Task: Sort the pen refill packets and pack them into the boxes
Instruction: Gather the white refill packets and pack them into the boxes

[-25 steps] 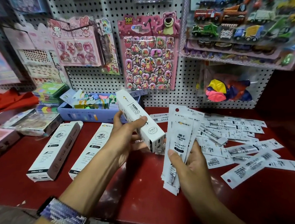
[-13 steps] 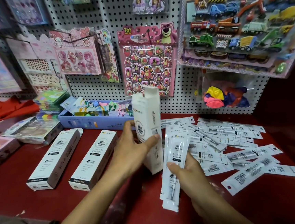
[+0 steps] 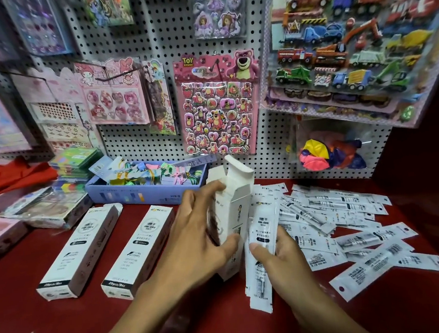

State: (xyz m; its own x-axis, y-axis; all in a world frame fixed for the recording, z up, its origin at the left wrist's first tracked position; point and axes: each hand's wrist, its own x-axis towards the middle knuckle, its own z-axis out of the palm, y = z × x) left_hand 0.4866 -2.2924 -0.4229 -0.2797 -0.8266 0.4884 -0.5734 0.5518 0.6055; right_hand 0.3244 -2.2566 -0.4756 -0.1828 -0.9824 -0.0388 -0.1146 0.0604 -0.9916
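The left hand (image 3: 192, 237) grips a white refill box (image 3: 232, 215) stood upright on the red table (image 3: 67, 320), its top flap open at the far end. Just right of it, touching its side, the right hand (image 3: 282, 261) pinches a stack of pen refill packets (image 3: 262, 245), long axis parallel to the box. To go in, I'd judge, the stack must rise above the mouth. Loose packets (image 3: 357, 236) lie farther right.

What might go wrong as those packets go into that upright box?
The left hand steadies the upright white cardboard box from one side only; pushing could tip it. The right hand pinches a loose stack of white refill packets; some may catch on the open top flap or slide out.
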